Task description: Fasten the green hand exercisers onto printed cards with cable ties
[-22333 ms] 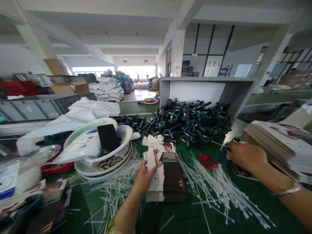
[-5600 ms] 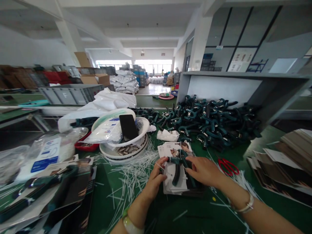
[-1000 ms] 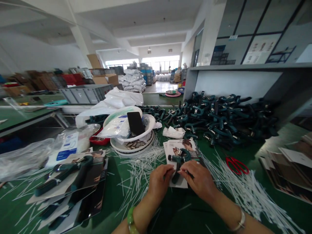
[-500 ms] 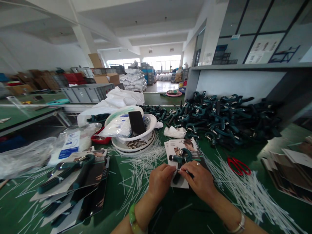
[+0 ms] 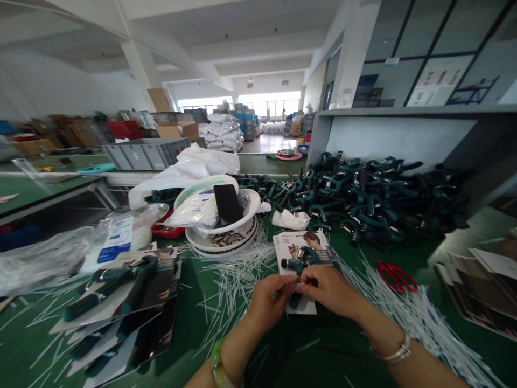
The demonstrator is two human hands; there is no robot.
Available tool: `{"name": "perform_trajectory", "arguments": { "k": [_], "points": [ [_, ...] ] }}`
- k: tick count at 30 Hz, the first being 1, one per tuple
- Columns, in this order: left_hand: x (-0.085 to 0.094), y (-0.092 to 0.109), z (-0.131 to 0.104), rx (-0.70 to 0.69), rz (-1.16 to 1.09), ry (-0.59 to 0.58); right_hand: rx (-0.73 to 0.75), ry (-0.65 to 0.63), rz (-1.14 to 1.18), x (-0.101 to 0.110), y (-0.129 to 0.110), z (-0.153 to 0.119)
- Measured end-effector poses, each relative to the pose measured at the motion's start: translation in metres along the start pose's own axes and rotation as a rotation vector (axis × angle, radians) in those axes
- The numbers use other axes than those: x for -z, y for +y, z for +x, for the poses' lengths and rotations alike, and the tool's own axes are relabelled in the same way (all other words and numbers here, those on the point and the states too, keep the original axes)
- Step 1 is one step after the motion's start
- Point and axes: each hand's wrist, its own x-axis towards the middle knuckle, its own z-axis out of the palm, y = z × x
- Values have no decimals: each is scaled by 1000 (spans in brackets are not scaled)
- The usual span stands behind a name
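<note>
- Green worktop [image 5: 286,361] in a wide factory hall, seen from the head camera; a heap of hand exercisers [image 5: 365,199] fills its far side, under a grey shelf box [image 5: 399,132].
- Just changed: the left hand [image 5: 266,302] and right hand [image 5: 331,291] have drawn together, fingertips now meeting over a handle of the single exerciser [image 5: 299,265]. That suggests fine work around the handle, probably unfinished.
- Grip: both hands pinched closed, seemingly on a white tie [image 5: 299,283] — it is almost wholly hidden, so how it runs I cannot tell.
- Where it lies: the single exerciser rests on the printed card stack [image 5: 323,247], curved end away from the person, one handle end showing below the fingers.
- Against half a second ago: the right hand has turned flatter and its fingers reach further over the left ones; the exerciser looks unmoved.
- Unchanged: red scissors [image 5: 397,277] and loose ties [image 5: 436,318] on the right, carded exercisers [image 5: 125,302] stacked on the left — nobody touching them.
</note>
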Motion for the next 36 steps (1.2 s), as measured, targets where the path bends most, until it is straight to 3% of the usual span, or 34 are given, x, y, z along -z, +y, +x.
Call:
{"name": "perform_trajectory", "arguments": {
  "k": [7, 11, 15, 20, 23, 25, 27, 30, 33, 36],
  "points": [
    [0, 3, 9, 125, -121, -81, 43, 215, 77, -17, 9, -9],
    [-3, 4, 11, 143, -107, -96, 300, 321, 133, -22, 18, -14],
    [-3, 4, 10, 189, -113, -110, 376, 411, -10, -24, 20, -11],
    [-1, 10, 12, 198, -37, -116, 448, 416, -255, -20, 15, -9],
    [3, 23, 17, 210, 99, -109, 476, 614, -267, -15, 13, -9],
    [6, 31, 18, 210, 149, -111, 419, 759, -215, -15, 14, -8],
    [9, 36, 17, 207, 162, -125, 330, 818, -149, -18, 16, -6],
    [10, 34, 10, 239, 203, -142, 289, 716, -16, -24, 16, -2],
    [6, 26, 3, 294, 238, -85, 290, 542, 132, -30, 11, -1],
    [2, 19, -1, 338, 190, -22, 308, 462, 145, -34, 9, -7]
  ]
}}
